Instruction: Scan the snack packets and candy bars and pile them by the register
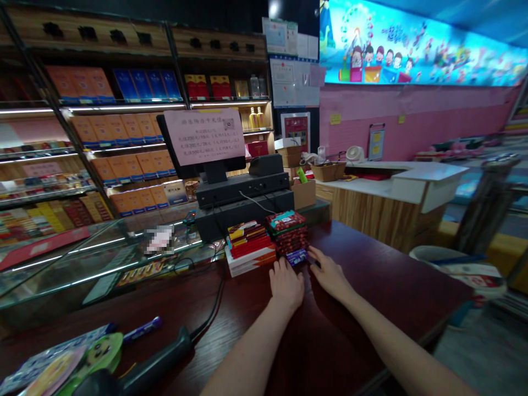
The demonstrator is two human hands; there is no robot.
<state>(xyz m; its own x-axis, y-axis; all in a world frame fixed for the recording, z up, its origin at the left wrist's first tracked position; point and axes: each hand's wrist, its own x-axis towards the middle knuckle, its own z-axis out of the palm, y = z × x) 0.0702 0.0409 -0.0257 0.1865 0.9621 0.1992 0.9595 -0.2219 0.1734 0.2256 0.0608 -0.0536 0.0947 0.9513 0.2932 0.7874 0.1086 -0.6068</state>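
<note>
A small purple packet (297, 257) lies at the front of a stack of dark red snack packets (286, 228) on the table. My left hand (287, 283) is at its left end, palm down, with bent fingertips against it. At its right end my right hand (331, 275) reaches in, fingers slightly bent and touching the edge. Both hands hold the packet between them. Just left of the stack is a pile of red and yellow packets (249, 239) on top of white-and-orange boxes (251, 261).
A barcode scanner (157, 357) lies front left beside a green package (103, 352) and a purple tube (142, 329). Behind stand a glass display counter (107, 258) and a monitor with a pink notice (206, 136). The dark wooden table (371, 280) ends at the right near a white bin (433, 253).
</note>
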